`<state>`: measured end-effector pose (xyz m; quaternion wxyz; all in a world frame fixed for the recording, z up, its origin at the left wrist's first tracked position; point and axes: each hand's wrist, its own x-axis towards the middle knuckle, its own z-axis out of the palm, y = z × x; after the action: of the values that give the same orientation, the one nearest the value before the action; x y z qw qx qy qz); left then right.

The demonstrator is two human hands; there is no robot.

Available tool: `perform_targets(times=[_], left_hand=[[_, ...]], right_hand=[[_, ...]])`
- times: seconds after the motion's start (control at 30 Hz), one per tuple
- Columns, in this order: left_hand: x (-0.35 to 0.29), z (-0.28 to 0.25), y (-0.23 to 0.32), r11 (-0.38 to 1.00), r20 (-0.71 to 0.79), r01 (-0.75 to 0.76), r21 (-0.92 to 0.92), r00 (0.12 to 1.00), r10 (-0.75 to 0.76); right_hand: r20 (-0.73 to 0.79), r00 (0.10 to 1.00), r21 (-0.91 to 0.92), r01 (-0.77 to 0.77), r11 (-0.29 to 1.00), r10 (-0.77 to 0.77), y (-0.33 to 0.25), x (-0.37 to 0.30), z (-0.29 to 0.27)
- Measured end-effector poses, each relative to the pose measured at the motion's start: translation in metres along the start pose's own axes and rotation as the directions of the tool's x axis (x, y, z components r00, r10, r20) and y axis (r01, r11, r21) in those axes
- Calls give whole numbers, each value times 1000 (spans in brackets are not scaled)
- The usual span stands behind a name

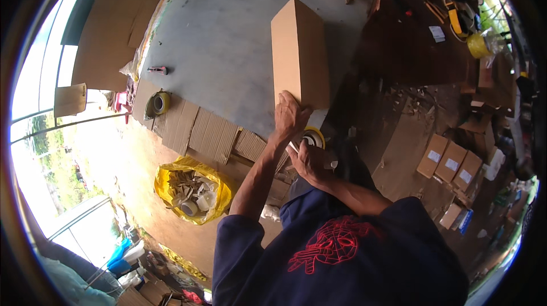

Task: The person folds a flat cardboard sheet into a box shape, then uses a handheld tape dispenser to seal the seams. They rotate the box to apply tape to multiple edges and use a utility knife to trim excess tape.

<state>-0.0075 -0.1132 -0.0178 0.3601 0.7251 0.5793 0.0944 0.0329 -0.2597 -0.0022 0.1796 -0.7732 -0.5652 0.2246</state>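
A closed brown cardboard box (300, 55), long and narrow, rests on the grey tabletop (216, 38). My left hand (292, 115) grips its near end, fingers bent over the left face and thumb toward the right. Just below, close to my body, my right hand (307, 162) is closed on a roll of tape (314, 135). The roll's ring shows above the fingers, partly covered by them. A thin pale strip sticks out by the right fingertips; I cannot make out what it is.
A box cutter (158, 70) and another tape roll (158, 103) lie at the table's left. Corrugated cardboard (211, 132) covers its near edge. A yellow bag of scraps (225, 195) stands below. Several small boxes (450, 160) sit at right; tools lie on a dark surface (410, 44).
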Motion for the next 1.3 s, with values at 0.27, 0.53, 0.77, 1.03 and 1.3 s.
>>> perform_targets(times=[0.27, 0.53, 0.77, 1.03, 1.3], left_hand=[[33, -27, 27, 965, 271, 238, 111, 927, -260], [50, -40, 29, 981, 406, 127, 143, 897, -176], [52, -42, 29, 987, 416, 55, 154, 902, -115], [48, -36, 17, 996, 400, -28, 81, 916, -6], [41, -60, -62, 843, 209, 84, -531, 977, 34]], right_hand=[[31, 994, 5, -105, 994, 105, -30, -4, 2], [-69, 993, 33, -95, 995, 97, -47, -3, 37], [-45, 999, -24, -31, 999, 30, 6, -10, 11], [-7, 988, -193, 152, 969, -156, 38, -6, -21], [44, 988, -184, 154, 971, -148, 28, -2, -45]])
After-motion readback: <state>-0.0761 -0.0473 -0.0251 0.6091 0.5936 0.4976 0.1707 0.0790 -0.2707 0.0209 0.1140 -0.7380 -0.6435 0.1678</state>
